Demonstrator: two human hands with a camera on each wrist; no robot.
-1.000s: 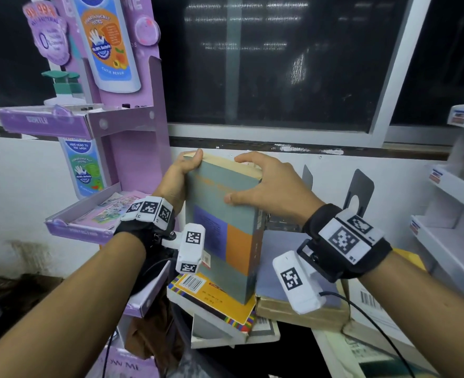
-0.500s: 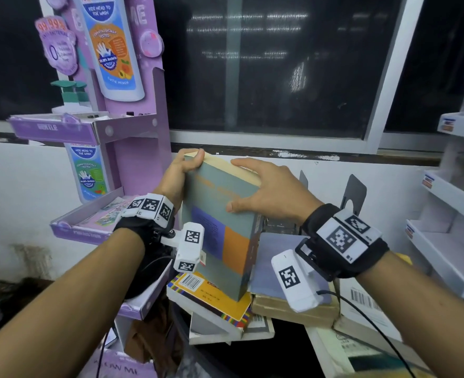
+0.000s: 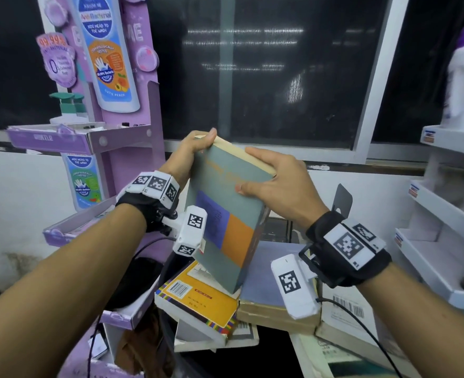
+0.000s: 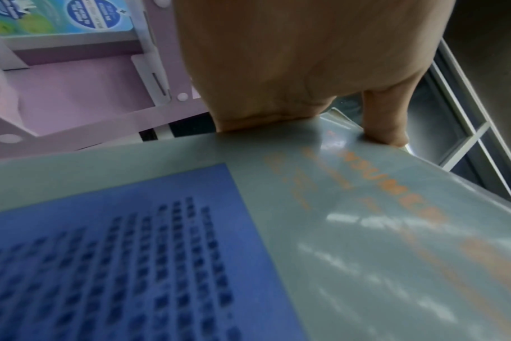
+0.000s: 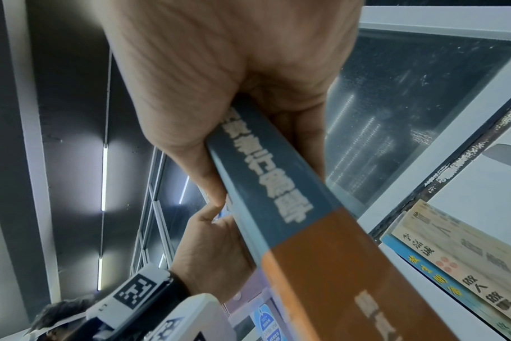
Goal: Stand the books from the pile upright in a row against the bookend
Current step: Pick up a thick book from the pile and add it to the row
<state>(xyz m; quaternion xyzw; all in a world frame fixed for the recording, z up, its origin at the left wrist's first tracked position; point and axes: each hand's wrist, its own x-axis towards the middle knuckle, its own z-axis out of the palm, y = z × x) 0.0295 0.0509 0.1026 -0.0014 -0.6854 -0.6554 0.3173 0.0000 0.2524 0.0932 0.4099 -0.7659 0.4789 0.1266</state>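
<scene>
Two bare hands hold one book up above a pile of flat-lying books. The left hand grips the book's top left corner, thumb on the front cover and fingers curled behind it. The right hand clasps the top right corner from above, fingers over the page edge and thumb pressed on the cover; in the right wrist view the palm wraps the spine. Both hands are closed on the book.

The book stands nearly upright, tilted so its top leans left and away. Its lower corner hangs just above, or touches, the top of the pile; which one cannot be told.

A dark metal bookend stands behind the right wrist, near the wall. To the left, a purple display stand is close beside the left hand. To the right are white shelves, well apart from the book. A dark window fills the wall behind. More books lie flat under the right wrist.

The book has a grey-green cover with a blue block of small print, an orange block beside it, and faint orange lettering near the top. Its spine is dark blue-grey above and orange below, with pale characters. The page edges look yellowed.
</scene>
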